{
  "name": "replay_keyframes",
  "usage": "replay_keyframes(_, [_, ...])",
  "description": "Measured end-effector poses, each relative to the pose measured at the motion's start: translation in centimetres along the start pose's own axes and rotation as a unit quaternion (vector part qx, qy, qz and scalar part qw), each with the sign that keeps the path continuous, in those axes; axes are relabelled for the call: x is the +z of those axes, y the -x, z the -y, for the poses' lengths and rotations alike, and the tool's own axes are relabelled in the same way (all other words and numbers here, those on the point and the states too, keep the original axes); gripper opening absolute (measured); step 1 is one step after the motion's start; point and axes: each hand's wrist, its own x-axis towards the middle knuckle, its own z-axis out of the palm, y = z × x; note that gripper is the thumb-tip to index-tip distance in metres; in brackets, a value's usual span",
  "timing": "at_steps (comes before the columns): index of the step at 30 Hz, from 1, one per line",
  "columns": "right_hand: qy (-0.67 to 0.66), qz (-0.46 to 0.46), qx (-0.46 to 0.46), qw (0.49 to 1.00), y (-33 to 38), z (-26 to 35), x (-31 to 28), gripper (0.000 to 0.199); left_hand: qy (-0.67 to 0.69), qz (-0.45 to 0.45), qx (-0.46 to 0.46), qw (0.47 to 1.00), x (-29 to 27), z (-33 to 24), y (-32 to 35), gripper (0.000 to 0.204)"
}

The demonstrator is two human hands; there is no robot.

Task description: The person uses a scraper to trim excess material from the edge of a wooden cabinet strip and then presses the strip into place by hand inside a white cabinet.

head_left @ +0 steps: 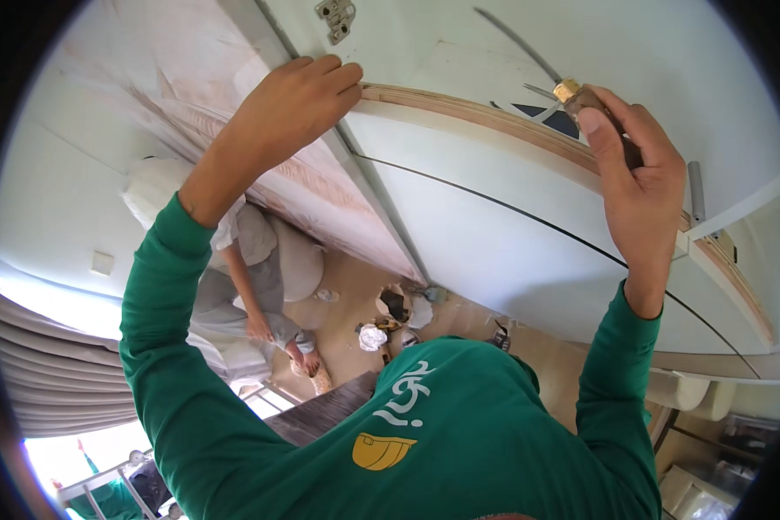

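A long, layered wooden edge runs along the top of the white cabinet front. My left hand is closed at its left end, fingers curled over it, fingertips partly hidden. In my right hand is a hand tool with a brown handle, a brass-coloured collar and a long, thin, dark metal blade. Its thumb presses along the handle, and the blade points up and left, above the edge. A small dark piece lies behind the edge, beside the tool.
A metal hinge is fixed to the panel above my left hand. A grey metal rod stands right of my right hand. Below left, a person in grey trousers sits near the pinkish wall panel. Tools and a white bundle lie on the floor.
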Motion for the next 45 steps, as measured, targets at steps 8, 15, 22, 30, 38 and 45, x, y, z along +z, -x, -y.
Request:
replay_keyframes(8, [-0.052, 0.006, 0.019, 0.998, -0.1, -0.9, -0.5, 0.029, -0.023, 0.036, 0.032, 0.999, -1.1, -0.2, -0.4, 0.01])
replay_keyframes(15, [-0.033, 0.015, 0.006, 0.999, -0.2, -0.9, -0.7, 0.028, 0.077, 0.093, -0.097, 0.988, -4.9, -4.7, 1.4, 0.021])
replay_keyframes(22, [-0.004, 0.01, 0.013, 1.0, -0.1, 0.0, -0.4, 0.031, 0.138, 0.144, -0.393, 0.897, -0.5, -8.5, 1.6, 0.05])
replay_keyframes(30, [-0.156, 0.15, 0.134, 0.967, 5.8, 4.5, 5.0, 0.037, 0.411, -0.047, -0.481, 0.773, -3.8, -12.6, 5.9, 0.042])
replay_keyframes(38, [-0.262, 0.075, 0.27, 0.924, 11.0, 10.3, 14.6, 0.043, 0.512, -0.226, -0.343, 0.754, 0.4, -16.8, 7.5, 0.062])
replay_keyframes(45, [-0.266, 0.057, 0.316, 0.909, 12.2, 12.9, 17.2, 0.066, 0.388, -0.311, -0.153, 0.854, 4.2, -12.5, 6.7, 0.069])
